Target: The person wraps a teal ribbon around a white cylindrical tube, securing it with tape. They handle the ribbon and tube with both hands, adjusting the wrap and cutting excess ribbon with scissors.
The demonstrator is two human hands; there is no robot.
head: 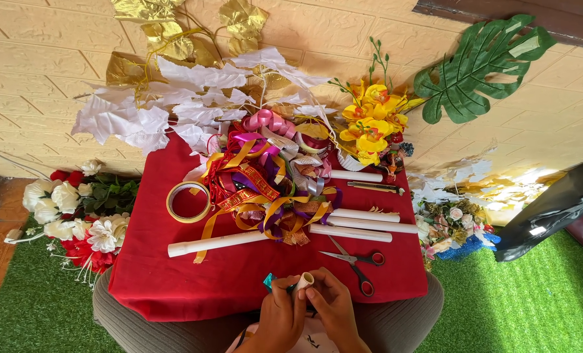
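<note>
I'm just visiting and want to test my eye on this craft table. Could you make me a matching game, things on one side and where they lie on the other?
Things:
1. tape roll
2. scissors
3. yellow flowers
4. green leaf

Places:
A. against the wall, upper right
B. left part of the red cloth
C. far edge of the table
D. just beyond the hands

Pairs: 1-B, 2-D, 3-C, 4-A

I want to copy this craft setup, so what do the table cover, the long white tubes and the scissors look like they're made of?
Table cover: red fabric, seemingly matte and felt-like, draping softly over the edge. Long white tubes: smooth, rigid, probably plastic pipe, though rolled paper is possible. Scissors: shiny metal blades with dark red handles, likely plastic.
</note>
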